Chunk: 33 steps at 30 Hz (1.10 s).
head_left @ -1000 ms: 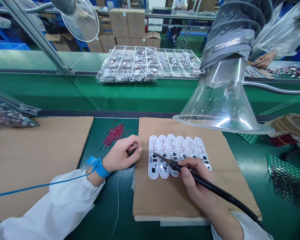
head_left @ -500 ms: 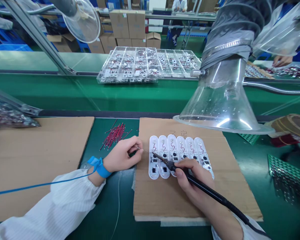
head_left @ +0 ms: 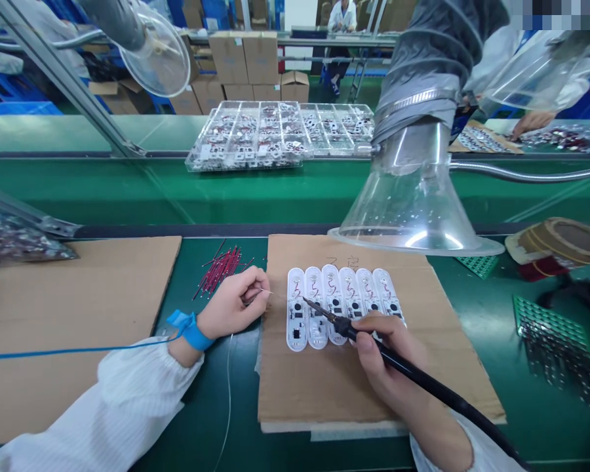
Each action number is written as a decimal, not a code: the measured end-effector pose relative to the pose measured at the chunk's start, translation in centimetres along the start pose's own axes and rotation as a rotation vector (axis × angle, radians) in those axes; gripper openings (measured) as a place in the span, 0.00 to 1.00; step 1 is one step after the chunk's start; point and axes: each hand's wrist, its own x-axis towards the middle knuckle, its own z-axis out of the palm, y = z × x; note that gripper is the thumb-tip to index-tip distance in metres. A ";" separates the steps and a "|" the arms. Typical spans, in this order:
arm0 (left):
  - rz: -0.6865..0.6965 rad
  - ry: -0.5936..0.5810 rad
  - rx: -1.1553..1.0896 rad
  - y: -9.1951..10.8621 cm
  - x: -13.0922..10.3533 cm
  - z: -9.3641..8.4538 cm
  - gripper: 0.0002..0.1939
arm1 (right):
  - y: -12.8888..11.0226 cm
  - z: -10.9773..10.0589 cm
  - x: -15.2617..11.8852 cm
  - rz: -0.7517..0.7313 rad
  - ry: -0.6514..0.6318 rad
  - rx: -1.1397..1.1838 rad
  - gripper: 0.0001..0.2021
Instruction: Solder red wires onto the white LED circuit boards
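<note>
My left hand (head_left: 233, 305), with a blue wrist strap (head_left: 194, 330), pinches a thin solder wire (head_left: 274, 294). The wire's end points at the leftmost of several white, rounded circuit boards (head_left: 296, 321). In my right hand (head_left: 398, 354) is a black soldering iron (head_left: 345, 327), held like a pen. Its tip is over the top edge of the two leftmost boards; whether it touches cannot be made out. Short red wires are on the boards' upper halves. My right hand partly covers the lower ends of the boards at right. They lie side by side on a cardboard sheet (head_left: 319, 393).
A clear fume hood (head_left: 413, 210) hangs over the cardboard's far side. Red wires (head_left: 221, 270) lie beyond my left hand. At right are a green perforated board (head_left: 550, 321) and a tape roll (head_left: 560, 242). Clear compartment trays (head_left: 248, 134) stand behind; a co-worker's hand (head_left: 533, 122) shows far right.
The iron's tip has shifted slightly right relative to the leftmost board. My left hand still pinches the solder wire. The whole view has moved a little.
</note>
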 end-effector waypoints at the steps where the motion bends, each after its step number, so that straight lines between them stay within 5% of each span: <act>1: -0.043 0.010 -0.031 0.1 0.0 0.0 0.05 | 0.1 -0.3 -0.3 0.014 0.022 0.014 0.09; 7: -0.144 -0.134 -0.133 3.4 -0.4 1.5 0.06 | 1.0 -2.1 -2.0 0.063 -0.006 0.102 0.10; 15: -0.129 -0.266 -0.134 9.9 -0.1 7.8 0.07 | 0.6 -1.0 -3.8 0.036 0.021 -0.016 0.07; 21: -0.299 -0.334 -0.064 10.0 -1.7 9.0 0.10 | 3.1 -4.6 -6.3 0.108 -0.169 -0.125 0.09; 24: -0.199 -0.316 0.067 9.9 -2.6 8.7 0.09 | 4.4 -7.0 -7.6 0.100 -0.201 -0.156 0.10; 29: 0.174 -0.084 0.232 8.6 0.0 8.3 0.06 | 5.1 -9.1 -8.5 0.057 0.030 -0.056 0.15; 33: 0.276 0.011 0.258 7.0 2.8 8.7 0.07 | 5.3 -9.8 -10.2 0.250 0.181 0.131 0.16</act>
